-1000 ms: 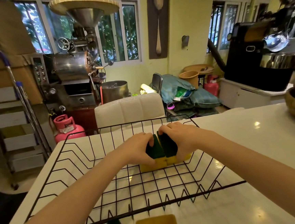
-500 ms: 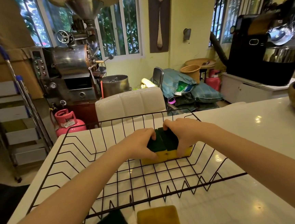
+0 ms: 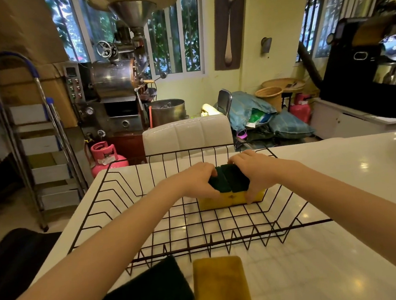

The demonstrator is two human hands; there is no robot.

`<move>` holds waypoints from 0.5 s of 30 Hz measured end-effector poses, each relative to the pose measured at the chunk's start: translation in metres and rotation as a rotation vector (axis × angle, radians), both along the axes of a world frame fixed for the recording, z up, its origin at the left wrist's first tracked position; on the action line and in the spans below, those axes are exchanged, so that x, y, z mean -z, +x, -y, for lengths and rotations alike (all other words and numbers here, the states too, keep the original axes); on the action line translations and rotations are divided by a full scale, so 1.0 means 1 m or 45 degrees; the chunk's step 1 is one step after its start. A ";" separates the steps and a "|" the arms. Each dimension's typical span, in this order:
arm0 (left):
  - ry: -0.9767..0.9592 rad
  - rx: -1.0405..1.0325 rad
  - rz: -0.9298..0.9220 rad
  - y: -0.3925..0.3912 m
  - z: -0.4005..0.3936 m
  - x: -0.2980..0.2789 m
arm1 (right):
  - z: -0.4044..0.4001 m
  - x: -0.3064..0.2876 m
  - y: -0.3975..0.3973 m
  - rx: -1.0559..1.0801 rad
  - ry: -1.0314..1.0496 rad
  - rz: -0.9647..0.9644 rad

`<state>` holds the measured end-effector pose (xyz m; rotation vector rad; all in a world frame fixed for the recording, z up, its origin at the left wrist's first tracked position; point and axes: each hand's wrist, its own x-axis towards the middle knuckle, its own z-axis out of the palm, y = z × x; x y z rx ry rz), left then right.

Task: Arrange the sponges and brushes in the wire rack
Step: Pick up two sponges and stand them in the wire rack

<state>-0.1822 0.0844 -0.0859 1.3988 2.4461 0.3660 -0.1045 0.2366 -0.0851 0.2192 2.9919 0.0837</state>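
Two sponges stand side by side inside the wire rack (image 3: 114,193), toward its far side, with their dark green scouring faces up and the yellow foam below. The left sponge (image 3: 220,183) and the right sponge (image 3: 237,178) touch each other along a thin seam. The left hand (image 3: 195,181) is closed around the outer side of the left sponge, and its fingers (image 3: 214,192) cover part of the green face. The right hand (image 3: 253,169) grips the right sponge in the same way, with the thumb going down over the yellow front. The far ends of both sponges are hidden behind the hands, so their full length is hard to make out.

The rack sits on the white counter (image 3: 344,244). In front of the rack, on the near side, two more sponges lie flat on the counter: a dark green one (image 3: 147,293) and a yellow one (image 3: 222,286), just beside each other. Both are cut off by the bottom edge of the view. No brush can be made out. Behind the rack, the back of a white chair (image 3: 186,136) rises above the counter edge.
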 end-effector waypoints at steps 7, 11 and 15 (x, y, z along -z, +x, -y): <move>0.295 0.000 -0.072 0.034 0.056 -0.045 | 0.041 -0.036 0.048 -0.081 -0.464 -0.461; 0.539 0.025 -0.111 0.068 0.095 -0.048 | 0.083 -0.034 0.087 -0.216 -0.661 -0.687; 0.599 0.057 -0.216 0.104 0.131 -0.033 | 0.117 -0.011 0.122 -0.330 -0.778 -0.743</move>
